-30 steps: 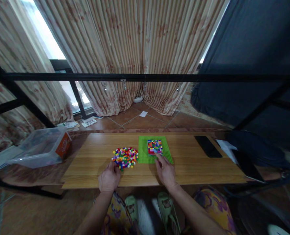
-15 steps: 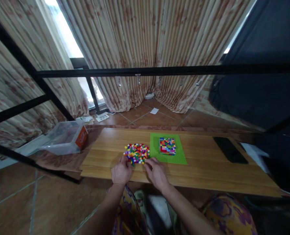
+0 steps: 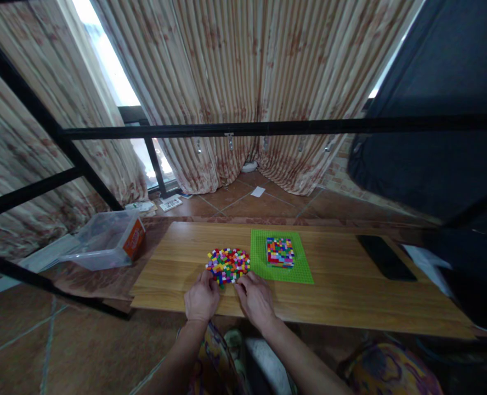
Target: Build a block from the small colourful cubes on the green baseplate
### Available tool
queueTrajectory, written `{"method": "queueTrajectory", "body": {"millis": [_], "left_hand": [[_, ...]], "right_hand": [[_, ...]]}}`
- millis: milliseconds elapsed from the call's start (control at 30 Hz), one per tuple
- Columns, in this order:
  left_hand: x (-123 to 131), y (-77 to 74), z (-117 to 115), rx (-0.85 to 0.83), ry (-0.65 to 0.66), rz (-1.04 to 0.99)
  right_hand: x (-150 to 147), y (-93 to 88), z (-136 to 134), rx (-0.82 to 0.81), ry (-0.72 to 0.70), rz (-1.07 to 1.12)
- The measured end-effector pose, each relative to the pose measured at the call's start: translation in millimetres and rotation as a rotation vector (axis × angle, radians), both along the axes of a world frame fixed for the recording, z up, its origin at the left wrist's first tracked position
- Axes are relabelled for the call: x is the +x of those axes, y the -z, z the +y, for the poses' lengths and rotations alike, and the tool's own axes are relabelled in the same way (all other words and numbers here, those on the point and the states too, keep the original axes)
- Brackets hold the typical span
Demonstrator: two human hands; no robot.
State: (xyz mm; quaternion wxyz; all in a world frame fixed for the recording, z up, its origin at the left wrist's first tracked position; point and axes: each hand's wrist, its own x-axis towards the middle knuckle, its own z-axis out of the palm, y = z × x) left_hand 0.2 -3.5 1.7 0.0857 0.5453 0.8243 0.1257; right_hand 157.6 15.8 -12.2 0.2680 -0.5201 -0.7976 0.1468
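A loose pile of small multicoloured toy bricks [image 3: 230, 262] lies on the wooden tabletop. My left hand [image 3: 202, 297] rests at the pile's near left edge, its fingers curled together against the bricks. At the near right edge is my right hand [image 3: 255, 296], thumb and fingers drawn into a pinch. Whatever either hand has in its fingertips is too small or hidden to make out. Right of the pile, a green studded baseplate [image 3: 303, 269] carries a squarish block built of many coloured bricks [image 3: 280, 252]. Neither hand touches that block.
A black phone-like slab [image 3: 385, 258] lies on the right of the wooden table [image 3: 334, 299], near white paper [image 3: 426, 266]. A clear plastic bin [image 3: 103, 241] with an orange label stands left. A black metal bar [image 3: 268, 129] crosses beyond the table, before curtains.
My right hand has slid slightly left along the pile's near edge. The left hand stays by the pile. The whole view has shifted a little, so the table sits lower.
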Motion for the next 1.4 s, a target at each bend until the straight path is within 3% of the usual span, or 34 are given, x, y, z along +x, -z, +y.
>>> {"method": "queueTrajectory", "body": {"millis": [200, 467, 633, 800, 900, 1133, 1400], "left_hand": [[-1.1, 1.5, 0.9, 0.011, 0.002, 0.021], [-0.1, -0.6, 1.3, -0.003, 0.001, 0.060], [0.0, 0.3, 1.9, -0.002, -0.002, 0.076], [0.6, 0.0, 2.3, 0.002, -0.003, 0.074], [1.1, -0.8, 2.0, -0.002, 0.001, 0.067], [1.2, -1.0, 1.6, 0.006, -0.011, 0.045], [-0.6, 2.8, 2.2, 0.001, -0.010, 0.035]], "right_hand": [[27.9, 1.7, -12.1, -0.080, 0.003, 0.374], [74.9, 2.9, -4.3, -0.218, 0.231, 0.742], [90.7, -5.9, 13.3, -0.168, 0.232, 0.636], [91.5, -14.0, 39.0, 0.193, 0.274, 0.377], [88.3, -9.8, 50.2, 0.285, 0.326, 0.313], [88.5, 0.8, 55.2, 0.211, 0.358, 0.402], [82.5, 7.2, 64.0, 0.107, 0.440, 0.679]]}}
